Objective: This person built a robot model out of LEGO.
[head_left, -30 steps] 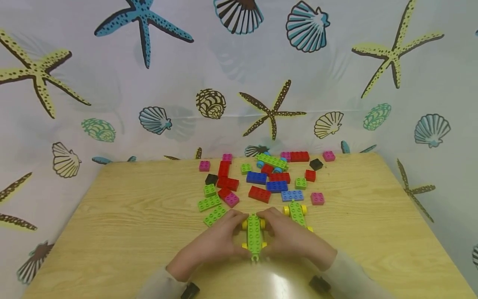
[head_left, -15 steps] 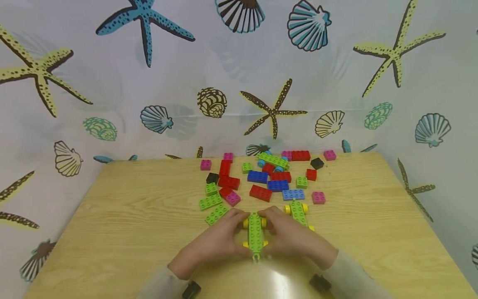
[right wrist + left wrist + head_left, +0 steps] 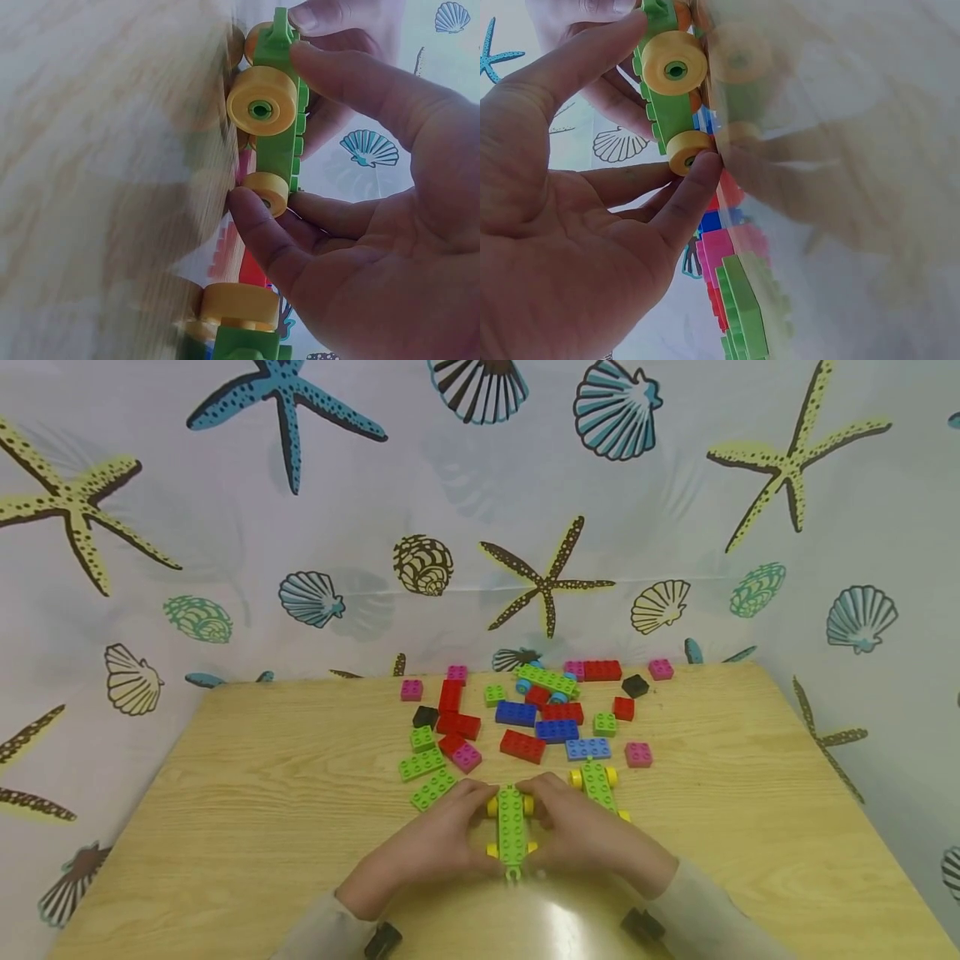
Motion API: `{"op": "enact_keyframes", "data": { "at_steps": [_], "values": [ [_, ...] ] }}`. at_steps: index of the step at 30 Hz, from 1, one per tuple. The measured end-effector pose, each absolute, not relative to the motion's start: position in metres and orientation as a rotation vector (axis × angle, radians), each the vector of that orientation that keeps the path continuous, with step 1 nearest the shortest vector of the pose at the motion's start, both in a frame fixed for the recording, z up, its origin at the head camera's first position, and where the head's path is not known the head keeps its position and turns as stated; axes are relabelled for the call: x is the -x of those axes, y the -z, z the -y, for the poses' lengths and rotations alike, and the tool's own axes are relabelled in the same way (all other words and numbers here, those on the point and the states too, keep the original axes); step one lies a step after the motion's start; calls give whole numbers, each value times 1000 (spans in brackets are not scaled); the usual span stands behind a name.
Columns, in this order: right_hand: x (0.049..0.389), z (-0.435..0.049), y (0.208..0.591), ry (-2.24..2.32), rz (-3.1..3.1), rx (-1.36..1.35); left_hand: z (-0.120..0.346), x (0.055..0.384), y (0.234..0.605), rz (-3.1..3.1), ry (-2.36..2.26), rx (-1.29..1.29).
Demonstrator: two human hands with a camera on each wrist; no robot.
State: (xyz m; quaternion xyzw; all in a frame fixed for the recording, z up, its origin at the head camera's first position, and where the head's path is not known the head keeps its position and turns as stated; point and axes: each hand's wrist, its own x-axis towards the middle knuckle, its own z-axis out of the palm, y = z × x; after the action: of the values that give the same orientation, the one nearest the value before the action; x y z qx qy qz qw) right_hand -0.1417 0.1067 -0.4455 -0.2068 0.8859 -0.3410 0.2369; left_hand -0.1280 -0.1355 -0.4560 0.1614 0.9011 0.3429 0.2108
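Note:
A green toy car base [image 3: 512, 828] with studs on top and yellow wheels stands on the table near the front, lengthwise to me, a small hook at its near end. My left hand [image 3: 448, 835] holds it from the left side, thumb at the near end and fingers at the far wheel [image 3: 690, 152]. From the right, my right hand [image 3: 576, 837] holds it in the same way, with a fingertip by the far wheel [image 3: 267, 192]. Just beyond the right hand stands a second green car base [image 3: 597, 783] with yellow wheels, partly hidden by that hand.
Several bricks lie scattered behind the hands, among them a red brick [image 3: 522, 746], a light blue brick [image 3: 588, 749], a pink brick [image 3: 638, 754] and a green brick [image 3: 422, 763]. Farther back is a green car base [image 3: 548, 680] with blue wheels. A patterned cloth [image 3: 360, 510] hangs behind the table.

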Motion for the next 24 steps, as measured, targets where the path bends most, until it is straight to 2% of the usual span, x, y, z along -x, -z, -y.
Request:
{"op": "enact_keyframes", "data": {
  "at_steps": [13,24],
  "values": [
    [141,-113,438,971,-2450,564,136,127,456,-2513,-917,-452],
    [171,-186,398,1084,-2561,500,133,128,455,-2503,-910,-411]
  ]
}}
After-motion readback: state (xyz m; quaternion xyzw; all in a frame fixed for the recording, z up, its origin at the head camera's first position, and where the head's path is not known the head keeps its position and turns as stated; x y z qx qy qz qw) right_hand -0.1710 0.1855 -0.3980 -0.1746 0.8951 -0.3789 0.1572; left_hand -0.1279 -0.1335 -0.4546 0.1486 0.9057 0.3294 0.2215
